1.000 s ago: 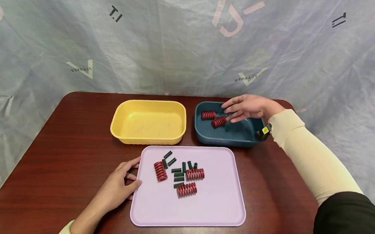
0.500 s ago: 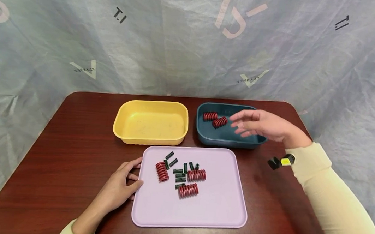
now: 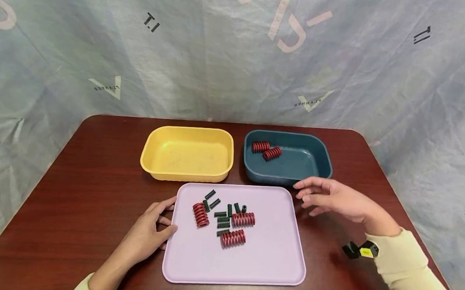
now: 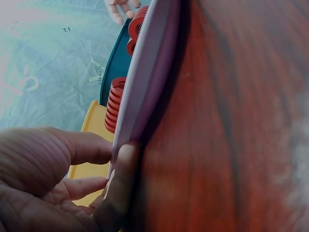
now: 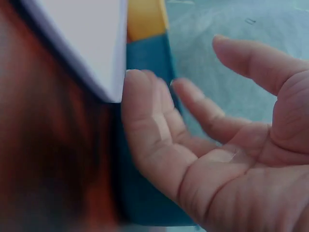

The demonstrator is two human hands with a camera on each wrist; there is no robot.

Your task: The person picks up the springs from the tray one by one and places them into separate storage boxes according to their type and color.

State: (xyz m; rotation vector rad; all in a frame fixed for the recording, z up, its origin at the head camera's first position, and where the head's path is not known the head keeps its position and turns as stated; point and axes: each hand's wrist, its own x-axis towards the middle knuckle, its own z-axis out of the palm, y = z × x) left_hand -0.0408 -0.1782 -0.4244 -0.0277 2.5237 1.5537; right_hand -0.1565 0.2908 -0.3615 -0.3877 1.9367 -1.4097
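Note:
A lilac tray (image 3: 266,256) lies on the table, bearing large red springs (image 3: 233,238) and several small dark green springs (image 3: 223,219). My left hand (image 3: 147,230) pinches its left rim; in the left wrist view the thumb (image 4: 91,147) is on the rim with a finger underneath. Beside the tray's upper right corner, my right hand (image 3: 334,200) hovers with relaxed fingers and holds nothing. The right wrist view shows its palm (image 5: 231,179) with loosely bent fingers. Two red springs (image 3: 266,150) lie at the left inside the blue bin (image 3: 282,180).
Left of the blue bin stands a yellow bin (image 3: 185,176), with no springs visible inside. Both bins sit behind the tray on the dark red-brown table (image 3: 76,189). A printed grey sheet (image 3: 205,64) hangs behind the table's back edge.
My right hand has moved from above the blue bin toward me and to the right, uncovering the bin's interior. The left hand stays at the tray's rim.

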